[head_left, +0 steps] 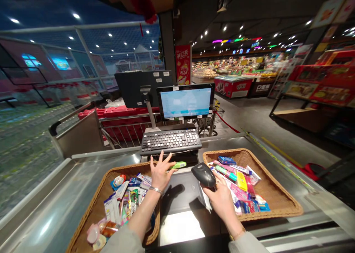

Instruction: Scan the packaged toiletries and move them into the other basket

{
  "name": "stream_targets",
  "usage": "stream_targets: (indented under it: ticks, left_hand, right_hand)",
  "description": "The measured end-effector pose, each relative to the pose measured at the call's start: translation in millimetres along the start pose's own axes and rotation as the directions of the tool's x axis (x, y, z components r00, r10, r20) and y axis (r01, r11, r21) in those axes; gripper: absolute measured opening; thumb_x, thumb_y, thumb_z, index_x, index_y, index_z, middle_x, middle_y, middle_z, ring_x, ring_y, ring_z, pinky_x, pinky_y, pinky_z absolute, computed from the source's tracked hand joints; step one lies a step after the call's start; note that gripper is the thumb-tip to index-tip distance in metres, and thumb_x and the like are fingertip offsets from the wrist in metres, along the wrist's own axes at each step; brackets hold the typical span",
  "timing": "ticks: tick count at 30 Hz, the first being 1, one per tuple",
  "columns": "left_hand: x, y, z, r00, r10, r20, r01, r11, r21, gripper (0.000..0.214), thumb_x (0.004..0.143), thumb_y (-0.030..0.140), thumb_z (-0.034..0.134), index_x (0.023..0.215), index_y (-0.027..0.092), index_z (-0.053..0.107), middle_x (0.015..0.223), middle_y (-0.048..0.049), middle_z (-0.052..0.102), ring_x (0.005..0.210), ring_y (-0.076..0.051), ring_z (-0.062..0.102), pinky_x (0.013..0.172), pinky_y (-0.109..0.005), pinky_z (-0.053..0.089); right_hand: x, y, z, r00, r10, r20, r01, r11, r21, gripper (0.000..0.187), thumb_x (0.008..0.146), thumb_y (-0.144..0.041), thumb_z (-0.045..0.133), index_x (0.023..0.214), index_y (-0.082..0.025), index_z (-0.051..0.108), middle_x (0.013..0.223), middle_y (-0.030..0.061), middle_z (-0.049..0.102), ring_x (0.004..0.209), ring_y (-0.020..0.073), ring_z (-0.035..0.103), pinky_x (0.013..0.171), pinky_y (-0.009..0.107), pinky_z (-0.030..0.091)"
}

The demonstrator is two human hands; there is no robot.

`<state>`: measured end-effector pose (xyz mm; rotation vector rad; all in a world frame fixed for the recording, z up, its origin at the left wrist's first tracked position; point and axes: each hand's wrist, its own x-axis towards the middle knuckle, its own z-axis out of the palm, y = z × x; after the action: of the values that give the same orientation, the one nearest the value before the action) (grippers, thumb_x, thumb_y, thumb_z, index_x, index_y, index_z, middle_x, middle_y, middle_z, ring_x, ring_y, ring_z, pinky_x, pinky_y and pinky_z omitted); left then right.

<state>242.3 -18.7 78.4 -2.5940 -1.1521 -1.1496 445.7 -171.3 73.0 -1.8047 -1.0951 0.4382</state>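
My left hand is over the checkout counter with its fingers spread, pinching a small green tube-like item between thumb and forefinger just below the keyboard. My right hand grips a black handheld barcode scanner, its head pointing left toward the green item. A wicker basket full of small packaged goods lies under my left forearm. A second wicker basket with several colourful packets sits to the right of my right hand.
A monitor showing a light screen stands behind the keyboard, with the back of another screen to its left. Metal counter surrounds the baskets. Red shopping carts and store shelves lie beyond.
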Motion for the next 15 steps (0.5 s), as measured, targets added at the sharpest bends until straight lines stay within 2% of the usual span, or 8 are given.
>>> stream_targets:
  ticks: [7,15]
  left_hand:
    - [8,10,11.9,0.999,0.049,0.02,-0.049,0.999,0.0,0.017,0.08,0.037,0.071,0.096,0.032,0.071,0.13,-0.0012,0.063,0.136,-0.034,0.041,0.112,-0.071,0.012]
    - [18,28,22.2,0.995,0.087,0.048,-0.085,0.996,-0.04,0.016,0.08,0.035,0.071,0.095,0.032,0.071,0.129,-0.0011,0.063,0.136,-0.033,0.041,0.111,-0.073,0.013]
  right_hand:
    - [2,9,-11,0.999,-0.019,-0.051,0.018,1.0,-0.016,0.027,0.068,-0.032,0.061,0.089,-0.02,0.075,0.115,0.011,0.067,0.129,0.0279,0.046,0.11,0.043,0.036]
    - [2,24,-26,0.988,-0.018,-0.153,0.013,0.999,-0.035,0.03,0.069,-0.039,0.064,0.089,-0.021,0.075,0.11,0.0114,0.069,0.124,0.031,0.05,0.106,0.047,0.039]
